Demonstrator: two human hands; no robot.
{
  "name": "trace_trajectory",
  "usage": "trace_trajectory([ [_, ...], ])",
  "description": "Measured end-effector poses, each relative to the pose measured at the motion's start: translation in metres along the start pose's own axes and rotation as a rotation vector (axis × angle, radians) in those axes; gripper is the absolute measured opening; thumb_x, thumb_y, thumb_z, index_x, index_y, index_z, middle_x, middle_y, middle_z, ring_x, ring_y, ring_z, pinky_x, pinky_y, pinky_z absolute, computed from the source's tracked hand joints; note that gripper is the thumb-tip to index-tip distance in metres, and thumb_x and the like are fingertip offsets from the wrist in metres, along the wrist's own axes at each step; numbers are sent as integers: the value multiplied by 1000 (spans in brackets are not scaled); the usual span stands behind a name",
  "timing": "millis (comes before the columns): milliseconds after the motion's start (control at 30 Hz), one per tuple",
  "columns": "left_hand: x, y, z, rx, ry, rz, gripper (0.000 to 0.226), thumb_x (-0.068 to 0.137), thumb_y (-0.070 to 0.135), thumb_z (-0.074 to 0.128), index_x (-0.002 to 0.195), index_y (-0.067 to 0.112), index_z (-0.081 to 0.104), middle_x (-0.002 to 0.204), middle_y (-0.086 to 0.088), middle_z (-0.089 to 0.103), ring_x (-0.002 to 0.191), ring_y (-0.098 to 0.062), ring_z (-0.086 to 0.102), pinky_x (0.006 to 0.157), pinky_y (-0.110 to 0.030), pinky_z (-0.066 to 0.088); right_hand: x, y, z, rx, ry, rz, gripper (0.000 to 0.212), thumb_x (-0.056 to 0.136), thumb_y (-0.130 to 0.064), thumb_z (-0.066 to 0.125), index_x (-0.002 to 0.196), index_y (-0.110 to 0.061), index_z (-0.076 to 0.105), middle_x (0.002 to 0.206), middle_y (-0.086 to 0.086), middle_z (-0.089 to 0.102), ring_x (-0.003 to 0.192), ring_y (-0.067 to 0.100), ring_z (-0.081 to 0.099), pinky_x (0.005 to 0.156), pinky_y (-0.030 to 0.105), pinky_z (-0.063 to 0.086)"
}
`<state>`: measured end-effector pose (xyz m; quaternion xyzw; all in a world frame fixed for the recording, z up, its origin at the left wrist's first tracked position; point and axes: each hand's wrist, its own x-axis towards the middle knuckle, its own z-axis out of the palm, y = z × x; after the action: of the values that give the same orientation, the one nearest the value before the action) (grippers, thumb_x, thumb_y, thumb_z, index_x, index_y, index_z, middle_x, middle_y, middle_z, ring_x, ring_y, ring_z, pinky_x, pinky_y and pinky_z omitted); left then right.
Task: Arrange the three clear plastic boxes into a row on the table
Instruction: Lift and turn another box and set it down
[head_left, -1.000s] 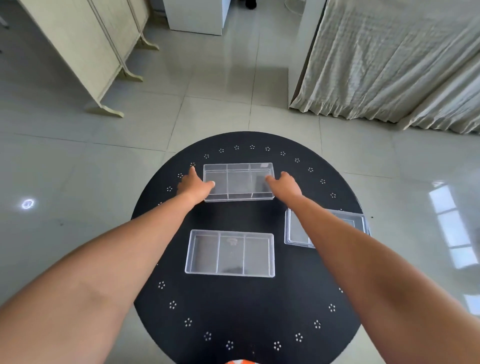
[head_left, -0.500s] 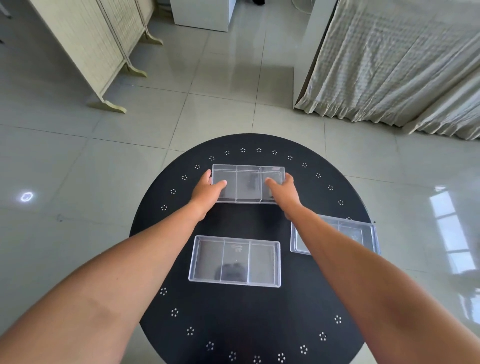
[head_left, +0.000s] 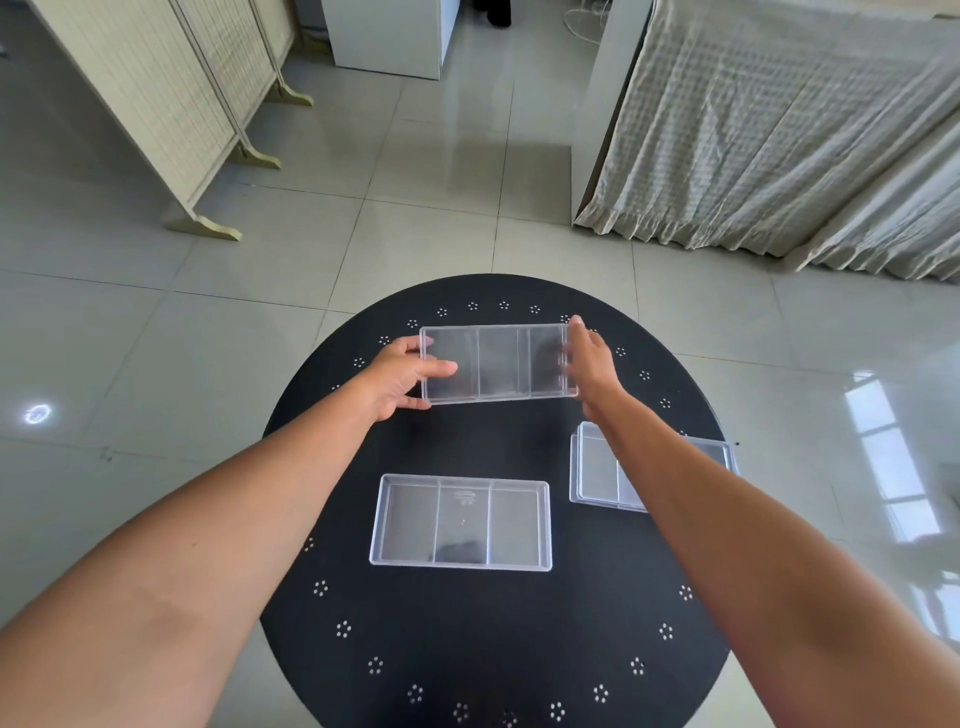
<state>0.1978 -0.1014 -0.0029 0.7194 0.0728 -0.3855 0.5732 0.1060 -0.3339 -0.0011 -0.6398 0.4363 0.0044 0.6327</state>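
- a round black table (head_left: 493, 649) with a ring of small white flower marks fills the lower middle of the frame, standing on a pale tiled floor (head_left: 156, 338).
- the far box (head_left: 498, 362), clear plastic with three compartments, sits in the upper middle of the table area and is held at both short ends, tipped so its open face turns toward the camera.
- the left hand (head_left: 402, 376) closes on the box's left end, thumb lying across the near face and fingers curled behind the edge.
- the right hand (head_left: 589, 364) clasps the box's right end, fingers spread over the far side and seen through the plastic, fingertips reaching its top right corner.
- whether the box's lower edge touches the table cannot be told.
- the near box (head_left: 461, 524), also in three compartments, lies flat at the centre of the table, open side up, well apart from the held one.
- the right box (head_left: 597, 467) lies flat toward the table's right edge, partly hidden under the right forearm.
- a folding screen (head_left: 171, 104) stands at upper left; a crinkled cloth drape (head_left: 779, 130) hangs at upper right.
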Motion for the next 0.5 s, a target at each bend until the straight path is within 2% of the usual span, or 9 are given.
trace_trajectory([
  [33, -1, 2, 0, 27, 6, 45, 66, 74, 9, 83, 131, 21, 52, 120, -1, 59, 117, -21, 57, 91, -51, 56, 1, 0, -2, 28, 6, 39, 63, 89, -63, 37, 112, -11, 63, 111, 11, 65, 103, 35, 65, 89, 40, 48],
  [67, -2, 3, 1, 55, 18, 99, 68, 73, 6, 84, 131, 20, 50, 116, 0, 58, 115, -22, 58, 89, -48, 56, 0, -1, -4, 66, 8, 72, 70, 91, -65, 33, 120, -9, 64, 119, 18, 63, 112, 40, 62, 86, 40, 49],
  [100, -3, 4, 1, 89, 26, 163, 67, 72, 4, 84, 128, 19, 50, 112, 2, 57, 114, -21, 58, 87, -43, 56, 0, -1, -6, 120, -1, 94, 72, 95, -65, 30, 123, -9, 64, 110, 12, 64, 100, 33, 65, 79, 41, 52],
  [167, -5, 6, 0, 176, 45, 296, 65, 71, 3, 84, 122, 23, 49, 110, 5, 57, 113, -19, 57, 91, -37, 53, 3, -2, -9, 223, -7, 139, 73, 97, -65, 26, 123, -7, 64, 106, 9, 64, 89, 28, 63, 69, 40, 53],
  [200, -7, 7, 0, 211, 55, 353, 65, 71, 4, 84, 121, 26, 48, 113, 4, 57, 114, -18, 57, 94, -35, 51, 4, -3, -9, 261, 0, 165, 74, 97, -65, 27, 124, -7, 63, 111, 11, 65, 90, 29, 63, 72, 41, 53],
  [267, -7, 8, 0, 266, 76, 432, 68, 69, 7, 85, 122, 27, 47, 121, 1, 56, 116, -18, 57, 96, -34, 50, 3, -8, -9, 295, -5, 229, 73, 95, -68, 32, 130, -10, 57, 127, 18, 61, 105, 37, 60, 85, 53, 49],
  [333, -10, 10, 1, 333, 86, 486, 71, 69, 8, 85, 124, 28, 46, 124, 1, 57, 117, -17, 57, 96, -35, 49, 1, -12, -8, 310, -39, 296, 74, 91, -71, 40, 140, -15, 48, 136, 19, 53, 121, 44, 53, 87, 60, 48],
  [433, -15, 12, 2, 468, 87, 579, 70, 69, 6, 84, 122, 32, 45, 127, 5, 57, 121, -19, 56, 99, -36, 51, 0, -15, -12, 288, -85, 322, 77, 86, -71, 51, 143, -19, 42, 136, 11, 50, 124, 45, 53, 70, 56, 55],
  [500, -19, 13, 2, 574, 98, 635, 70, 71, 4, 82, 125, 28, 45, 130, 6, 57, 122, -20, 55, 98, -34, 50, 1, -14, -16, 231, -129, 360, 70, 88, -63, 57, 136, -14, 50, 134, 11, 54, 118, 41, 59, 63, 50, 60],
])
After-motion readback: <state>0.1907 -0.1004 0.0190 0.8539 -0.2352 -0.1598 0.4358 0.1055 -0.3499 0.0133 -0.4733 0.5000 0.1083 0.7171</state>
